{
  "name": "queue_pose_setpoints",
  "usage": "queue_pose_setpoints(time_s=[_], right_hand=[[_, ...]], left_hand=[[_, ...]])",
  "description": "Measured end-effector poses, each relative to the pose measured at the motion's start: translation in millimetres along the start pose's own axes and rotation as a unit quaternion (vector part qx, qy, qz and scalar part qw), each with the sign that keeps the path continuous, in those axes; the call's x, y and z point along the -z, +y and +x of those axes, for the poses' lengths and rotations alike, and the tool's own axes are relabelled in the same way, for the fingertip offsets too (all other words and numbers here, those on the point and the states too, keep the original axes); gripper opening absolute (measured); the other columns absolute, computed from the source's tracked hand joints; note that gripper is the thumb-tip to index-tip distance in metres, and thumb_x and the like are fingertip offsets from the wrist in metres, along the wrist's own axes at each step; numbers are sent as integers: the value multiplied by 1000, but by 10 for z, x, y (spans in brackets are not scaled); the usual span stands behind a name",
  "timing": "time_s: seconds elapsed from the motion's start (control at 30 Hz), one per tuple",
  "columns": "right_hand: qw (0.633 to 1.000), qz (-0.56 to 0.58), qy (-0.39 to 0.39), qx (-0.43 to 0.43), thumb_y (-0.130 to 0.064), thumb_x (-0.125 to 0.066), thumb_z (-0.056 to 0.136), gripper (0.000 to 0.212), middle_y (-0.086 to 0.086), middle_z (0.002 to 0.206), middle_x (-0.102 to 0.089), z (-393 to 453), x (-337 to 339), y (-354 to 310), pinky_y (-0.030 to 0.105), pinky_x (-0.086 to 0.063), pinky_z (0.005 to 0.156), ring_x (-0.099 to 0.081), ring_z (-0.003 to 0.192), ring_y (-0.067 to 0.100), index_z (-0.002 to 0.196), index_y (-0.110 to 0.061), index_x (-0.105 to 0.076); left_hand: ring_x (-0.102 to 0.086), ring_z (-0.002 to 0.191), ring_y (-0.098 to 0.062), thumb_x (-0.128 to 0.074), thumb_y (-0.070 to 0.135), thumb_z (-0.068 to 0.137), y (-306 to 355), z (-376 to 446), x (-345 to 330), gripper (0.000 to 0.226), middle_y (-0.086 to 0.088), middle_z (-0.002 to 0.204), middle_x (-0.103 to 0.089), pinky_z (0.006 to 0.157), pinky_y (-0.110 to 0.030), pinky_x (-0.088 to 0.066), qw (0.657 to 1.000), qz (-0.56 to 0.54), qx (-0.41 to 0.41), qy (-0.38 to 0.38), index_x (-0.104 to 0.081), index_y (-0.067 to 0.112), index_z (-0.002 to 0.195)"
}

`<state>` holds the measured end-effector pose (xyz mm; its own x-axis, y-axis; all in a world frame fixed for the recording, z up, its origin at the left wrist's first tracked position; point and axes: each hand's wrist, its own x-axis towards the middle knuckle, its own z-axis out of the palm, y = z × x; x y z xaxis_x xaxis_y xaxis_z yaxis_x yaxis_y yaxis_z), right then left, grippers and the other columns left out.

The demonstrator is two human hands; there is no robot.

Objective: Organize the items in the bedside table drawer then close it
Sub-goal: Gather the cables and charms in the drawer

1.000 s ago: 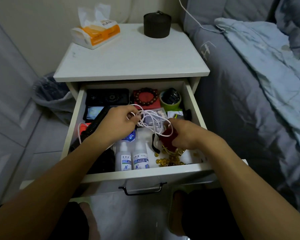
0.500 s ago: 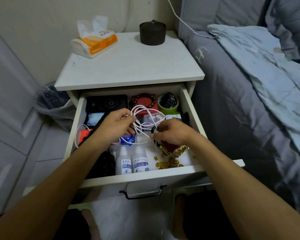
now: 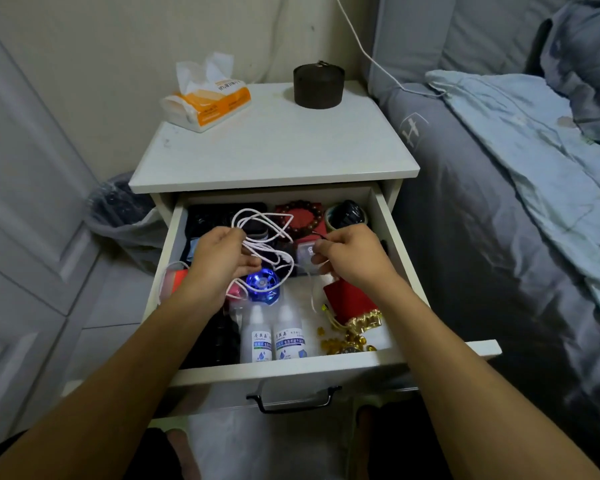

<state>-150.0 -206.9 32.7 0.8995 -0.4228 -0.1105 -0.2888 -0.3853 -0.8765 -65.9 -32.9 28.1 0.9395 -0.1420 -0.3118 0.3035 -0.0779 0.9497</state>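
The white bedside drawer stands pulled out and full of small items. My left hand grips a tangle of white cable lifted above the drawer's middle. My right hand pinches another stretch of the same cable, whose loose end hangs down beside it. Under the hands lie a blue round object, two white bottles, a red pouch with gold trim, loose amber beads, a brown bead bracelet on a red box, a green cup and a black case.
On the white table top sit an orange tissue pack and a dark round container. A bed with grey and blue covers is at the right. A bin with a bag stands at the left. The drawer's black handle faces me.
Both hands have risen and moved apart, pulling the white cable up out of the drawer. The right hand has left the red pouch, which now lies uncovered.
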Motion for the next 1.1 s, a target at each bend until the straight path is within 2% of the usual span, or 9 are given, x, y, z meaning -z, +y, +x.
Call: queue_pose_setpoints(time_s=[0.2, 0.33, 0.47, 0.53, 0.6, 0.7, 0.83, 0.93, 1.1], right_hand=[[997, 51, 52, 26, -21, -56, 96, 38, 30, 78, -66, 77, -119, -147, 40, -55, 63, -69, 55, 16, 81, 15, -60], [997, 33, 73, 17, -28, -54, 92, 40, 17, 67, -67, 139, -196, -179, 52, -56, 69, -70, 66, 32, 76, 8, -59], [995, 36, 90, -23, -24, -52, 93, 36, 17, 63, -53, 213, -123, -159, 54, -55, 70, -68, 71, 38, 66, 0, -51], [994, 26, 94, -47, -21, -53, 94, 32, 14, 68, -59, 214, -53, -106, 50, -56, 71, -69, 63, 27, 76, 6, -59], [994, 23, 84, -67, -20, -57, 93, 32, 13, 71, -64, 202, -7, -57, 48, -59, 74, -68, 59, 19, 84, 11, -60], [990, 84, 53, -101, -13, -58, 93, 19, 11, 75, -63, 141, 29, -55, 41, -61, 69, -69, 58, 18, 80, 0, -59], [985, 129, 24, -116, -12, -57, 94, 16, 9, 74, -64, 48, 56, -137, 31, -56, 56, -64, 60, 22, 80, -4, -61], [990, 60, 48, -119, -14, -57, 93, 19, 12, 73, -64, 65, 130, -80, 26, -46, 48, -53, 50, 18, 80, -3, -64], [986, -54, 106, -115, -9, -61, 88, 14, 12, 92, -69, 132, 335, 110, 35, -59, 72, -67, 79, 25, 97, -11, -71]], left_hand=[[-66, 61, -19, -49, 9, 100, 39, 51, 154, 14, -15, 90, -58, 59, -29, -60, 988, -136, 56, 52, -51, 4, 113], [-68, 72, -21, -56, 17, 99, 6, 90, 149, 33, -14, 98, -63, 67, -31, -61, 994, -90, 52, 46, -49, 1, 128], [-65, 100, -27, -67, 29, 89, -17, 70, 168, 63, -11, 126, -59, 94, -35, -51, 980, 157, -76, 95, -40, 9, 142], [-55, 115, -28, -69, 27, 87, -17, -21, 147, 64, -11, 140, -45, 95, -29, -40, 929, 307, -165, 124, -40, 13, 142], [-53, 115, -30, -70, 21, 86, -19, -90, 120, 54, -12, 136, -43, 98, -35, -41, 880, 379, -250, 136, -49, 15, 135], [-56, 104, -27, -67, 16, 85, -20, -107, 56, 30, -8, 115, -56, 89, -45, -50, 853, 390, -337, 83, -64, 17, 115], [-55, 70, -5, -64, 20, 88, -17, -174, -37, 9, 10, 85, -64, 73, -36, -54, 863, 377, -333, -42, -69, 21, 96], [-60, 76, -8, -62, 26, 90, 4, -233, -112, 11, 12, 84, -66, 73, -36, -55, 833, 432, -330, -97, -70, 23, 97], [-57, 72, -2, -62, 31, 91, 70, -254, -241, 9, 15, 79, -63, 71, -29, -54, 817, 448, -328, -157, -67, 27, 98]])
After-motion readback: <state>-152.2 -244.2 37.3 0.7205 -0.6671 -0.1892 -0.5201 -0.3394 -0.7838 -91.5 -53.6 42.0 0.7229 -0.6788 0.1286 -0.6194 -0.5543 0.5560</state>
